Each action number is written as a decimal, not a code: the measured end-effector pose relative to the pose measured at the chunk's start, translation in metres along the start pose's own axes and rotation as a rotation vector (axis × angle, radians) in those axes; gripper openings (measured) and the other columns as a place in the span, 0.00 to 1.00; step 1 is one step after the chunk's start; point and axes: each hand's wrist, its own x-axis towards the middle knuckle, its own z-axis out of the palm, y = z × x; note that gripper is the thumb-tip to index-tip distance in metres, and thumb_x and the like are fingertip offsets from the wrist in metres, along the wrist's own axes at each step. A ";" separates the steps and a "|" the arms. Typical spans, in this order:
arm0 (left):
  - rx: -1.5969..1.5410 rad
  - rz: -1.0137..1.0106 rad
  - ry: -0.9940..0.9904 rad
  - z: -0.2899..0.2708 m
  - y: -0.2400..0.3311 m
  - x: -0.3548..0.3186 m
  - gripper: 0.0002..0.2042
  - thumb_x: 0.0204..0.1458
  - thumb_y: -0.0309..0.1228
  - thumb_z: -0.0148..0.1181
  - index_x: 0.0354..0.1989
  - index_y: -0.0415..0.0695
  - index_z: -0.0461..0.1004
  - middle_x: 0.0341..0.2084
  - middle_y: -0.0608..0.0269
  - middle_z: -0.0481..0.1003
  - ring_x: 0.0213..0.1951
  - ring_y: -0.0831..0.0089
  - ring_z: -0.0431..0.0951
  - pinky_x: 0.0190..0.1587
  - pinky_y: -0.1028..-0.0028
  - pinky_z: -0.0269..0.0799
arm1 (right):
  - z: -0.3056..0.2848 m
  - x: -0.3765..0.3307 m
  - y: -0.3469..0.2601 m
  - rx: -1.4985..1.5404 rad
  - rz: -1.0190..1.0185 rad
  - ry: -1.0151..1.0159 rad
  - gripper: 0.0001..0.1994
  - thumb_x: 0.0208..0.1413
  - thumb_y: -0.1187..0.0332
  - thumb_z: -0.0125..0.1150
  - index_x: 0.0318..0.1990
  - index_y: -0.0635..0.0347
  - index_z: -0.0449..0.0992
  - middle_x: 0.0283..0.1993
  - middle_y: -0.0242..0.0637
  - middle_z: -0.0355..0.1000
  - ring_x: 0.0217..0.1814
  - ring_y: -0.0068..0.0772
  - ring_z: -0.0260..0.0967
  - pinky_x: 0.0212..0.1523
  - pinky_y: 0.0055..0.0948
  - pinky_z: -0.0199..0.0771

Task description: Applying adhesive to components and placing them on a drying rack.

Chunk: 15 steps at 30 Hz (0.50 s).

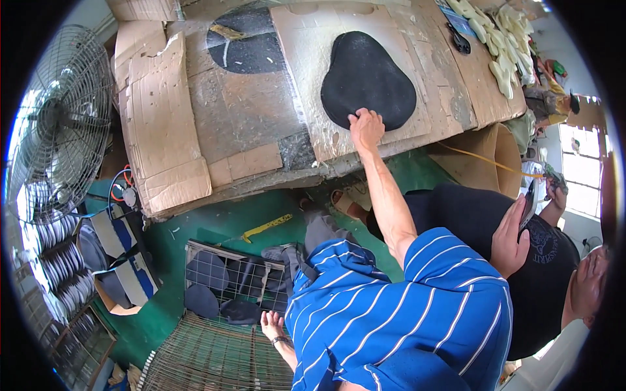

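Note:
A black, rounded triangular pad (368,81) lies on a cardboard sheet on the worktable, its narrower end pointing away from me. My right hand (367,128) reaches over the table edge, with bent fingers gripping the pad's near edge; the thumb is partly hidden. Low at my left side, my left hand (272,326) is open with fingers apart and holds nothing. It is nearest to a wire basket (238,251) containing several black pads (207,270), beside a wire rack (208,355).
A large fan (60,114) stands at left, near an open carton (117,260) of dark pieces. Pale cut pieces (502,52) are heaped at the far right. Close on my right, a person in black (469,228) holds a green tool (554,176) with an orange hose.

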 end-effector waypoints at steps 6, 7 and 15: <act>0.036 -0.046 0.072 0.015 0.007 -0.002 0.25 0.62 0.36 0.65 0.67 0.48 0.67 0.54 0.60 0.78 0.47 0.67 0.81 0.43 0.66 0.81 | -0.031 0.081 0.020 -0.021 0.091 -0.395 0.09 0.53 0.63 0.66 0.40 0.51 0.87 0.47 0.49 0.82 0.51 0.55 0.80 0.53 0.48 0.80; 0.022 -0.034 0.079 0.016 0.007 0.000 0.25 0.62 0.36 0.66 0.67 0.48 0.67 0.53 0.61 0.78 0.47 0.68 0.81 0.41 0.68 0.81 | -0.033 0.107 0.016 -0.072 0.027 -0.373 0.10 0.53 0.64 0.65 0.40 0.53 0.87 0.47 0.50 0.82 0.51 0.54 0.80 0.53 0.48 0.80; 0.168 0.276 0.021 0.086 0.110 0.008 0.21 0.61 0.36 0.66 0.60 0.42 0.75 0.43 0.63 0.82 0.41 0.74 0.82 0.38 0.76 0.79 | -0.069 0.256 -0.174 -0.429 -0.552 -0.714 0.12 0.44 0.73 0.60 0.37 0.62 0.85 0.42 0.50 0.83 0.44 0.50 0.83 0.40 0.46 0.81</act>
